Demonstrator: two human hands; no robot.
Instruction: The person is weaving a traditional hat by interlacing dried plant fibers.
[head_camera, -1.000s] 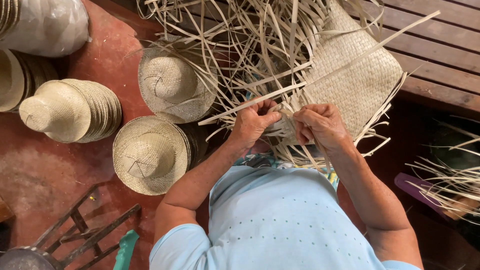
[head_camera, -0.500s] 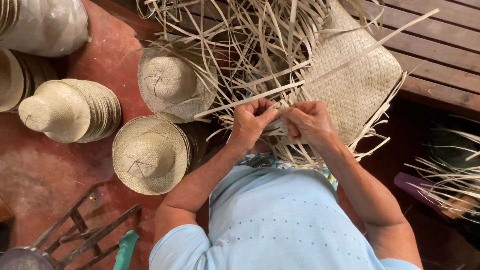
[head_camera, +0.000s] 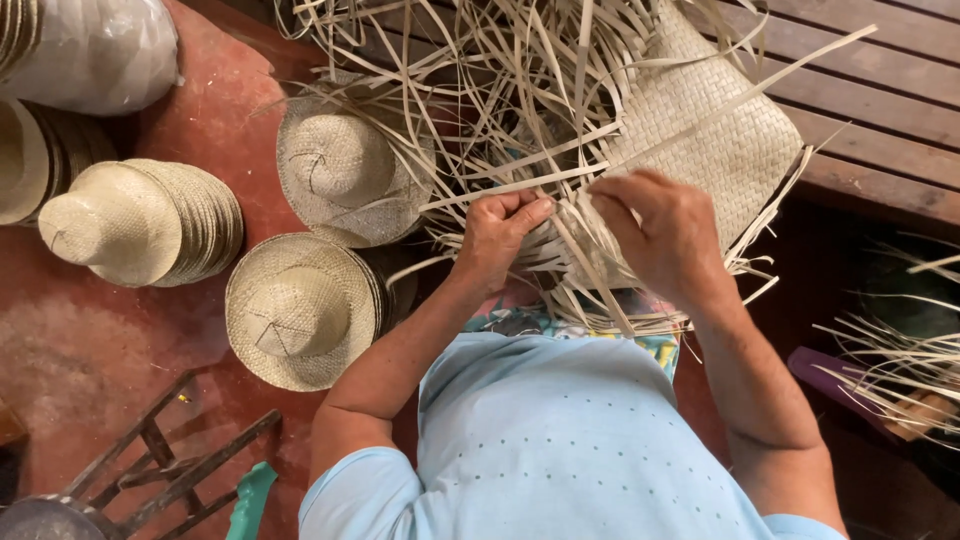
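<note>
Left hand (head_camera: 497, 232) and right hand (head_camera: 660, 232) pinching pale straw strips (head_camera: 520, 110) at the edge of a half-woven mat (head_camera: 715, 140), finished straw hats (head_camera: 300, 310) stacked on red floor (head_camera: 90, 350), wooden planks (head_camera: 880, 90) beyond

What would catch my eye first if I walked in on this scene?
Most striking is the tangle of loose pale straw strips at top centre, fanning out from a flat woven mat. Just below, the left hand and right hand pinch strips at the mat's edge. To the left, finished straw hats sit in stacks on the red floor.
</note>
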